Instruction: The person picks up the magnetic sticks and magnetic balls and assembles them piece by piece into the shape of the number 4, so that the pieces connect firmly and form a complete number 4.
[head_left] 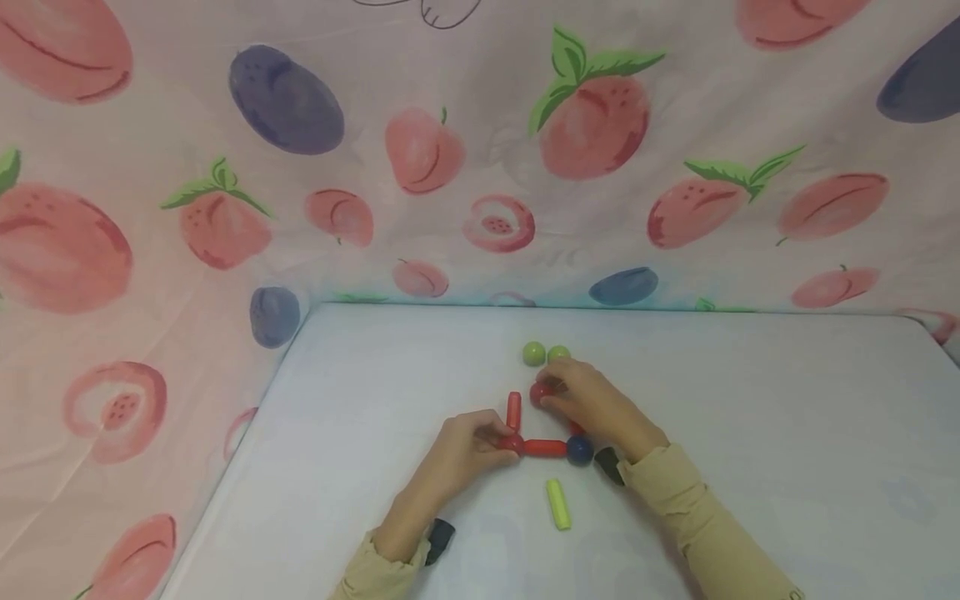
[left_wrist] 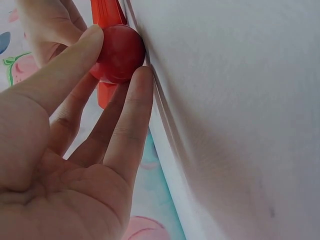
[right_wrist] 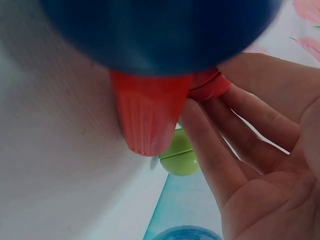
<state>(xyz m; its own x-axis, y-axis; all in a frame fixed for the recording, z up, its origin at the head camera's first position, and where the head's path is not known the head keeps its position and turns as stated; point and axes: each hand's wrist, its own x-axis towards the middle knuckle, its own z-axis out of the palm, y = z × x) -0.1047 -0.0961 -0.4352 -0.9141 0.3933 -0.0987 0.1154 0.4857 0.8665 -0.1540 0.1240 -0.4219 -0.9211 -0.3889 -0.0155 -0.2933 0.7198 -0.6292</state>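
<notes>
I have the left hand [head_left: 461, 450] low over the table [head_left: 765, 392], its grip pinching a red ball [head_left: 512, 445] between thumb and fingertips at the near left corner of a small stick-and-ball shape. From that ball I see one red stick [head_left: 513, 410] pointing toward the back of the table and a second red stick [head_left: 545, 448] running right to a dark blue ball [head_left: 579, 450]. A third red stick [right_wrist: 147, 115] reaches away from the blue ball, and my right wrist view shows its far end bare. The right hand [head_left: 600, 404] arches over that side, its grip pinching another red ball [head_left: 538, 394] between thumb and fingers, between the two sticks that point backward. Just behind the right hand I count two green balls [head_left: 534, 353], set side by side, the right-hand one partly covered by the fingers. On the near side of the shape, apart from it, a yellow-green stick [head_left: 558, 504] lies on the table. Behind everything I have a pink cloth [head_left: 480, 100] printed with fruit.
</notes>
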